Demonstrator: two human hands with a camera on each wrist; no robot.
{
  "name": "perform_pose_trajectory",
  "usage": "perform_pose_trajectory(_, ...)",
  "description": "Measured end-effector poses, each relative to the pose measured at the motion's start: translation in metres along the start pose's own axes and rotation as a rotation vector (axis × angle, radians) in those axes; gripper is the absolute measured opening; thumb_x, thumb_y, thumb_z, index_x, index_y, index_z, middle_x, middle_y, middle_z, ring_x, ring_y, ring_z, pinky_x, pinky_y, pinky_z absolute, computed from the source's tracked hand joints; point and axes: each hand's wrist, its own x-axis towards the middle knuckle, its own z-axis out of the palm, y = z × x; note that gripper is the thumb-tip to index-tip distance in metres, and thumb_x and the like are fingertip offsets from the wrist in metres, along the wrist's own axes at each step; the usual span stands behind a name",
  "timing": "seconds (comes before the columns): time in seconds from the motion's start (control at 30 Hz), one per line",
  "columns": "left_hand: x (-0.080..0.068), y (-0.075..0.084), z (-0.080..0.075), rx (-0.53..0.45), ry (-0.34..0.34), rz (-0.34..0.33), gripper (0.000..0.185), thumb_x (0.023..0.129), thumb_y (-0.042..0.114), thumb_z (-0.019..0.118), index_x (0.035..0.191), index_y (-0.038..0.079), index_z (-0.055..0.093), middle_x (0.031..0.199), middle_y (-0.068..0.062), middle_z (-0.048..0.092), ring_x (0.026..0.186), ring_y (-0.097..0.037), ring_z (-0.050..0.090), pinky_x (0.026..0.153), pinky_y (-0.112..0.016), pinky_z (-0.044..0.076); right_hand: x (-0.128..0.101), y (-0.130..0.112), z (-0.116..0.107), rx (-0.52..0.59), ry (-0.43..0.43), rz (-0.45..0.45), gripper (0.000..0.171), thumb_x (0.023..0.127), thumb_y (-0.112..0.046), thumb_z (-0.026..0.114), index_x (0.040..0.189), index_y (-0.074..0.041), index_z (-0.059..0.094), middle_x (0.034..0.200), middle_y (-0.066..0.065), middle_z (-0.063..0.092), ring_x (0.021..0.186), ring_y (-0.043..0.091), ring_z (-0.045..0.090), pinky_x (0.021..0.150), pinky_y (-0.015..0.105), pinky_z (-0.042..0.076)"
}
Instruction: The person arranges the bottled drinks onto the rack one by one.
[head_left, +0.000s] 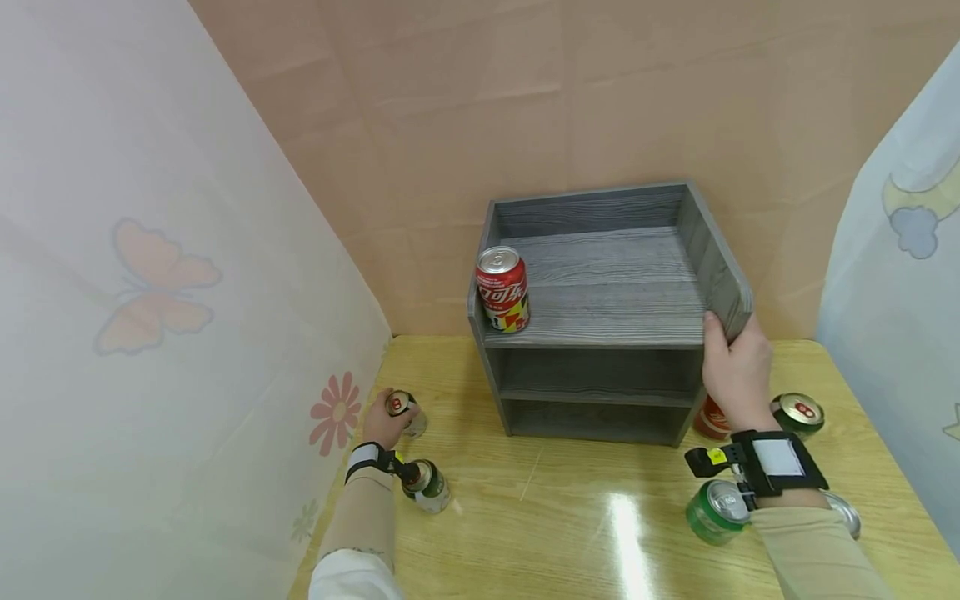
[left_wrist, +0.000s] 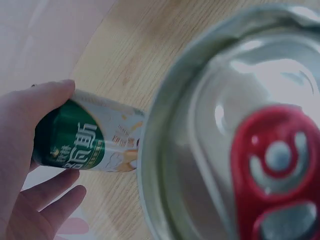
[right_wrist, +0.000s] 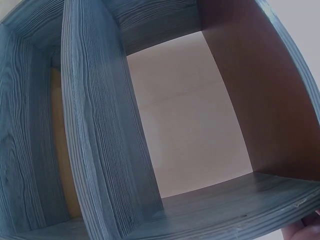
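Note:
At the left of the table, my left hand (head_left: 382,423) grips a green-and-white drink can (head_left: 416,426). Thumb and fingers wrap its green end in the left wrist view, where the can (left_wrist: 92,132) shows white lettering. Just in front of that hand stands a similar can (head_left: 431,487); its lid with a red pull tab (left_wrist: 275,155) fills the right of the left wrist view. My right hand (head_left: 737,372) holds the front of the right side panel of a grey wooden shelf (head_left: 600,287), thumb on the inner side. A red soda can (head_left: 503,292) stands at the shelf's top left.
Right of the shelf, near my right forearm, stand a red can (head_left: 711,421), a dark green can (head_left: 799,413) and a bright green can (head_left: 712,515). Another can's silver rim (head_left: 847,514) shows behind the forearm. Fabric walls (head_left: 225,275) enclose the table.

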Motion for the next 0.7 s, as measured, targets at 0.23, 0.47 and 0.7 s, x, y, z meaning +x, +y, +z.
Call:
perform_pose_trajectory(0.23, -0.004, 0.003, 0.001, 0.04, 0.036, 0.002, 0.07, 0.092, 0.027, 0.078, 0.145, -0.005, 0.045, 0.124, -0.029, 0.061, 0.106, -0.043, 0.061, 0.088, -0.055, 0.048, 0.0, 0.001, 0.001, -0.004, 0.006, -0.004, 0.043, 0.106, -0.025, 0.05, 0.13, 0.01, 0.052, 0.122, 0.029, 0.061, 0.112, 0.043, 0.056, 0.092, 0.058, 0.038)
perform_pose_trajectory(0.47, -0.004, 0.007, 0.005, 0.03, 0.029, -0.008, 0.072, 0.088, 0.028, 0.081, 0.141, -0.006, 0.046, 0.12, -0.029, 0.061, 0.103, -0.043, 0.062, 0.085, -0.054, 0.05, 0.0, 0.0, 0.001, 0.001, 0.001, 0.005, 0.042, 0.106, -0.025, 0.05, 0.131, 0.009, 0.051, 0.125, 0.027, 0.061, 0.113, 0.042, 0.056, 0.094, 0.058, 0.039)
perform_pose_trajectory(0.7, -0.002, 0.009, 0.011, 0.01, -0.016, -0.028, 0.069, 0.086, 0.028, 0.082, 0.135, -0.004, 0.045, 0.11, -0.026, 0.062, 0.093, -0.038, 0.064, 0.075, -0.05, 0.052, 0.0, -0.001, 0.001, -0.001, 0.005, 0.0, 0.042, 0.106, -0.025, 0.05, 0.13, 0.009, 0.051, 0.123, 0.027, 0.061, 0.112, 0.042, 0.056, 0.093, 0.057, 0.038)
